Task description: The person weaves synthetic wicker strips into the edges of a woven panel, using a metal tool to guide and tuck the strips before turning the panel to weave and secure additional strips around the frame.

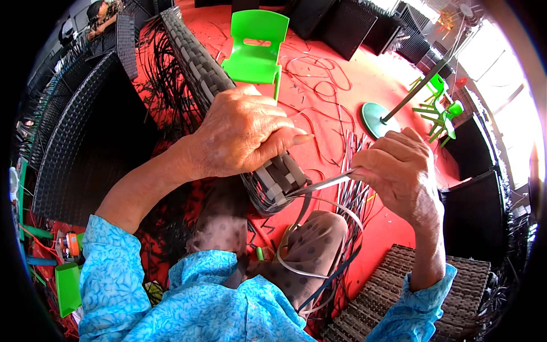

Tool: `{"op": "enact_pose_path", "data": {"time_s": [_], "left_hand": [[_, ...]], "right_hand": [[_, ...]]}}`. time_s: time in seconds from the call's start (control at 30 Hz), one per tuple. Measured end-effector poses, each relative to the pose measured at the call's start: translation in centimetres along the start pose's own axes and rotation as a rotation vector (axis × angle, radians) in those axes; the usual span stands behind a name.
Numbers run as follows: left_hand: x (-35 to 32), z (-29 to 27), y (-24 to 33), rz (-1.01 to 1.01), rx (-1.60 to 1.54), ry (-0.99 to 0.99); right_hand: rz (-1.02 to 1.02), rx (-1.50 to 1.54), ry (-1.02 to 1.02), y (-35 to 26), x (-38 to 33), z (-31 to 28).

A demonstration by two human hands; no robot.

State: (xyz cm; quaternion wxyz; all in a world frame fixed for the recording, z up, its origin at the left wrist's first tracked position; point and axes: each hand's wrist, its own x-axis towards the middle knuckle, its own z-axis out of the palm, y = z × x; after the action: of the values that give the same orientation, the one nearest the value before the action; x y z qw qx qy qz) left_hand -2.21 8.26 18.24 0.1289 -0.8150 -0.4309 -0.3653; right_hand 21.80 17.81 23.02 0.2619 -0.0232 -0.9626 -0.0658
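Observation:
A long woven piece (199, 62) in grey and dark strips slants from the far left toward my knees, its near end squared off. My left hand (242, 134) is wrapped over it close to that end, thumb pointing right. In my right hand (397, 174) a flat grey weaving strip (327, 182) is pinched and stretched taut from the corner of the woven end. More of the strip loops down over my right knee (319, 233). Loose dark strands (162, 68) hang along the left side of the woven piece.
A green plastic chair (259, 48) stands ahead on the red floor (319, 102). A round stand base (373, 119) is at right. Bundled strips (356, 196) lie beside my knee, near a woven panel (410, 290). Dark wicker pieces (74, 154) stand left; a person (102, 20) sits far left.

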Motion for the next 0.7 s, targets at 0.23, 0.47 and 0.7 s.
{"op": "enact_pose_path", "data": {"time_s": [0.23,0.47,0.7], "left_hand": [[0.4,0.4,-0.7,-0.019,-0.034,-0.021],[1.2,1.0,-0.7,-0.077,0.022,-0.039],[1.3,1.4,-0.8,-0.023,0.030,0.056]], "right_hand": [[0.188,-0.171,0.297,-4.8,-1.3,-0.7],[0.503,0.285,0.123,-6.2,-3.0,1.6],[0.426,0.231,0.084,-6.0,-1.5,1.6]]}}
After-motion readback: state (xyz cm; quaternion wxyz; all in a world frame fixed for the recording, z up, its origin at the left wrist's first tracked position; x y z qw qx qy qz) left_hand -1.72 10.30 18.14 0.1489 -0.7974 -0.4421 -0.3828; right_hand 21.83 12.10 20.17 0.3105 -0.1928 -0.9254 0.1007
